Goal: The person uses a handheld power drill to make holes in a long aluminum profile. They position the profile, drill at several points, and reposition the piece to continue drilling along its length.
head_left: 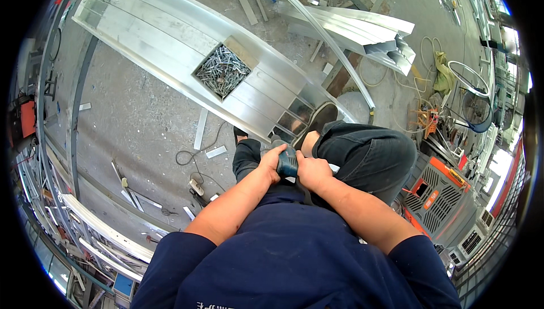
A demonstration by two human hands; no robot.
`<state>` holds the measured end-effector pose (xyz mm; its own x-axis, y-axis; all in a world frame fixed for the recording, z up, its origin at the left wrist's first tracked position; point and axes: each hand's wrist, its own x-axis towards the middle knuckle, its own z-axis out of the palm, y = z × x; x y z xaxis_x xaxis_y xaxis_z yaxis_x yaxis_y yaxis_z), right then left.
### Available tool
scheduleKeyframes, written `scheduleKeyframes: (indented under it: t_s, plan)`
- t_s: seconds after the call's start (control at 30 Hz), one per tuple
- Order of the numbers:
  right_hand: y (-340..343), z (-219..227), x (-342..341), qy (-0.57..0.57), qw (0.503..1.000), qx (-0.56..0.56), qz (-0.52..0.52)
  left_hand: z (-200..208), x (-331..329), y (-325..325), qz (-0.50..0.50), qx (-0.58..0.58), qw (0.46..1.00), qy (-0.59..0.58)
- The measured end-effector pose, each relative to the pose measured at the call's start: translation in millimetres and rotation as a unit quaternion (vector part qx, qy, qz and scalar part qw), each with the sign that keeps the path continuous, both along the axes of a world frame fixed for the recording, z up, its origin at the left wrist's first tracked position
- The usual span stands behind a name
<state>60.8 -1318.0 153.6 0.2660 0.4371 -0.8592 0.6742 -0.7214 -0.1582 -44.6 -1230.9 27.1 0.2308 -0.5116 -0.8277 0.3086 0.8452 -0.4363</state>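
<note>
Close in front of my body I hold a dark blue-green power drill [287, 164], its nose toward the near end of a long silvery metal panel [153, 34]. My left hand [270, 163] is wrapped round the drill's left side. On its other side my right hand [313, 172] is closed, with the fingers partly hidden. Whether the drill's tip touches the panel I cannot tell. An open square box [242, 52] full of loose screws [222, 72] rests on the panel. My right shoe [323, 117] is at the panel's near end, beside some dark square openings.
A black cord [195, 153] curls over the floor at my left, among metal offcuts [201, 129]. Folded sheet-metal profiles [362, 31] lie beyond the panel, near a long curved strip [317, 31]. An orange-and-grey machine [436, 195] stands at my right. White profiles [102, 224] are stacked at the left.
</note>
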Motion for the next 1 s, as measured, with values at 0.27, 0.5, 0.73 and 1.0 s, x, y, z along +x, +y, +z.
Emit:
scheduleKeyframes:
  t_s: [0.27, 0.5, 0.73, 1.0]
  plan:
    - [-13, -13, -5, -0.025, 0.999, 0.029, 0.009, 3, 1, 0, -0.014, -0.001, 1.0, -0.004]
    - [-2, -6, 3, -0.011, 1.0, -0.009, 0.003, 2, 6, 4, -0.036, -0.013, 0.999, -0.001]
    - [-1, -8, 6, -0.009, 1.0, -0.008, 0.004, 3, 10, 4, -0.029, 0.002, 0.999, 0.013]
    - [-4, -10, 6, -0.014, 1.0, 0.006, 0.013, 0, 6, -1, -0.003, -0.004, 1.0, 0.017]
